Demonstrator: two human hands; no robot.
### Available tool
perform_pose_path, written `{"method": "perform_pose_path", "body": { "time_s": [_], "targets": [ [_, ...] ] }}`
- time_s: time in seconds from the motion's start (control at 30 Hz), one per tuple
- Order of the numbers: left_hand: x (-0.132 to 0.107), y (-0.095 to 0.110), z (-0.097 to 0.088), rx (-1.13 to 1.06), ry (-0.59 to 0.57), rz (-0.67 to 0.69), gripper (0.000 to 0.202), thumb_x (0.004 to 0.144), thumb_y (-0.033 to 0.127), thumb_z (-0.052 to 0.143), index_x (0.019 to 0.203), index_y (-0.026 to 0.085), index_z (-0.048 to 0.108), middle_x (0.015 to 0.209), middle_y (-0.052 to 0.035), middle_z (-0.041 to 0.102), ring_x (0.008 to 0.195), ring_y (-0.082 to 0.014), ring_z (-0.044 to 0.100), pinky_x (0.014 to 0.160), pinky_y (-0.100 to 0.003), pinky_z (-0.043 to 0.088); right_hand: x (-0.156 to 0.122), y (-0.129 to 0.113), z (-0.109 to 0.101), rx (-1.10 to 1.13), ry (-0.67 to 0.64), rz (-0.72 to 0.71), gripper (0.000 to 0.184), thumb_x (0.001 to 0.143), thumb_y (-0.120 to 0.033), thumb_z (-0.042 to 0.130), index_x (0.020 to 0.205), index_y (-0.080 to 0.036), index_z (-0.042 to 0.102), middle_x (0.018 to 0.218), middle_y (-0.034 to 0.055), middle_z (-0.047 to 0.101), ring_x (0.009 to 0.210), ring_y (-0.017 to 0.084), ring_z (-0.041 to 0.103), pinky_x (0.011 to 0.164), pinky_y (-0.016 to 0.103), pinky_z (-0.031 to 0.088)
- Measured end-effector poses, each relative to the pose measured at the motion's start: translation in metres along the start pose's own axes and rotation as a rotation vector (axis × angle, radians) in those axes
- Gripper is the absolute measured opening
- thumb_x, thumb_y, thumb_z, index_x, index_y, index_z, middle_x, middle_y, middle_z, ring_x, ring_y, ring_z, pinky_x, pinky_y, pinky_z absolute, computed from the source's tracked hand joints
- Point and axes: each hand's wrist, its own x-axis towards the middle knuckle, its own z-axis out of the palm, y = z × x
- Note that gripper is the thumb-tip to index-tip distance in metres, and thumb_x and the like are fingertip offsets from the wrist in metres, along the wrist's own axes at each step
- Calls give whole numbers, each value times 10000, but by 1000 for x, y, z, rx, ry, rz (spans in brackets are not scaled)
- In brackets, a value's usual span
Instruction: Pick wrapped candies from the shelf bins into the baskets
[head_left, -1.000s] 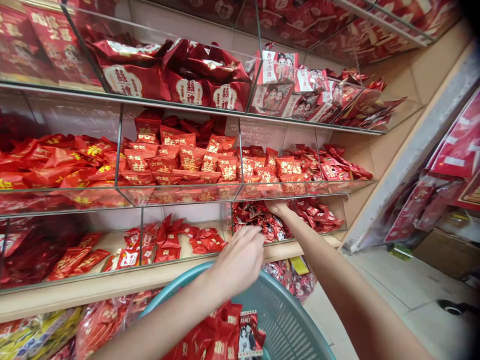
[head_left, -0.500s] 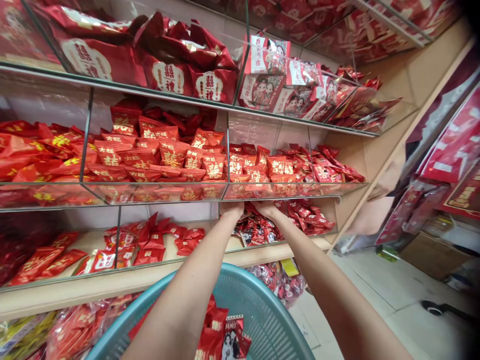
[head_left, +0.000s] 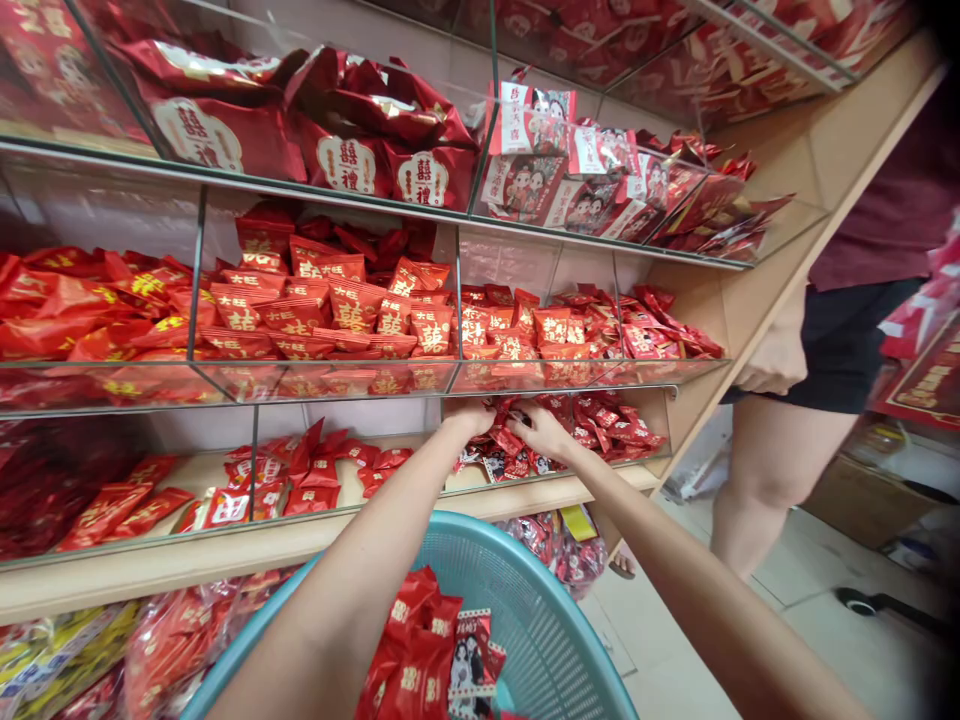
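My left hand (head_left: pixel 474 416) and my right hand (head_left: pixel 541 430) reach into a bottom-shelf compartment below the clear shelf lip. Between them is a bunch of small red snack packets (head_left: pixel 504 432), with the fingers of both hands curled against it. The left fingertips are partly hidden among the packets. More packets, some with black-and-white pictures, lie under and beside my hands. Below my forearms stands a teal plastic basket (head_left: pixel 525 575), holding red packets (head_left: pixel 420 640) and a packet with a couple printed on it (head_left: pixel 471 655).
Glass dividers split the shelves, which hold red packets (head_left: pixel 345 305), big red gift bags (head_left: pixel 349 160) and printed boxes (head_left: pixel 532 120). At the right, a person in dark shorts (head_left: pixel 840 340) stands beside the wooden side panel (head_left: pixel 780 250). Bagged goods (head_left: pixel 180 640) lie under the bottom shelf.
My hands have drawn slightly outward, with packets gathered between them, and the right fingers show more. The person at the right has come further into view. The view has shifted a little.
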Motion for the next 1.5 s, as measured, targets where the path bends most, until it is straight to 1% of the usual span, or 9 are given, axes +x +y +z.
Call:
{"method": "perform_pose_path", "body": {
  "time_s": [0.17, 0.3, 0.53, 0.73, 0.93, 1.07, 1.13, 1.3, 1.5],
  "targets": [
    [-21, 3, -7, 74, -71, -8, 413, 759, 448, 428, 1044, 213, 613, 1066, -91, 641, 966, -226, 589, 802, -285, 443, -21, 1, -2, -87, 15, -138, 274, 784, -264, 483, 1018, -138, 551, 1105, 122, 541, 1035, 206, 488, 889, 348, 379],
    [-45, 6, -1, 198, -74, 74, 401, 764, 429, 412, 995, 172, 616, 1029, -131, 645, 958, -257, 591, 817, -360, 439, -39, 0, -2, -134, -26, -222, 291, 784, -193, 456, 1056, -150, 550, 1263, 140, 443, 1193, 221, 374, 961, 392, 335],
    [-79, 3, 14, 239, -72, 131, 415, 786, 366, 413, 1117, 140, 518, 1086, -144, 606, 995, -261, 567, 839, -389, 431, -53, -2, 4, -129, -92, -202, 367, 720, -110, 455, 1066, -159, 567, 1280, 139, 440, 1197, 224, 384, 967, 407, 346],
    [-83, 6, 9, 262, -61, 130, 425, 809, 325, 408, 1125, 63, 520, 1104, -206, 573, 1040, -278, 531, 849, -383, 422, -53, -18, -18, -266, -98, -270, 529, 733, -60, 426, 1247, -184, 404, 1284, 109, 418, 1182, 204, 382, 952, 389, 351],
    [-87, 5, 7, 273, 68, 153, 434, 802, 260, 422, 1169, 31, 469, 1152, -228, 527, 1089, -262, 488, 877, -349, 405, -59, -39, -33, -583, -186, -475, 221, 839, -132, 420, 1002, -201, 552, 1259, 94, 441, 1094, 220, 424, 882, 387, 375],
    [-99, 1, 0, 249, 136, 282, 474, 797, 258, 440, 1201, 11, 422, 1252, -233, 447, 1177, -268, 408, 951, -353, 354, -58, -41, -35, -691, -201, -585, 186, 865, -149, 397, 904, -163, 578, 1172, 109, 502, 1025, 218, 455, 869, 369, 367],
    [-109, -4, -6, 219, 174, 343, 469, 809, 266, 432, 1215, 34, 410, 1292, -208, 419, 1211, -254, 375, 990, -348, 320, -54, -41, -40, -688, -184, -555, 180, 864, -154, 401, 887, -164, 579, 1129, 105, 528, 1000, 215, 466, 852, 356, 368],
    [-139, -26, -22, 48, 209, 419, 441, 839, 286, 389, 1227, 75, 410, 1349, -170, 372, 1267, -227, 309, 1038, -348, 284, -43, -43, -62, -503, -109, -319, 183, 857, -167, 390, 874, -173, 572, 941, 76, 594, 876, 181, 520, 763, 284, 386],
    [-160, -42, -30, -519, 148, 350, 440, 816, 344, 442, 1214, 155, 463, 1289, -106, 470, 1198, -232, 413, 1011, -388, 329, -63, -77, -86, -77, -118, -98, 126, 811, -260, 458, 758, -192, 549, 730, 12, 604, 683, 142, 540, 636, 243, 386]
  ]
}}
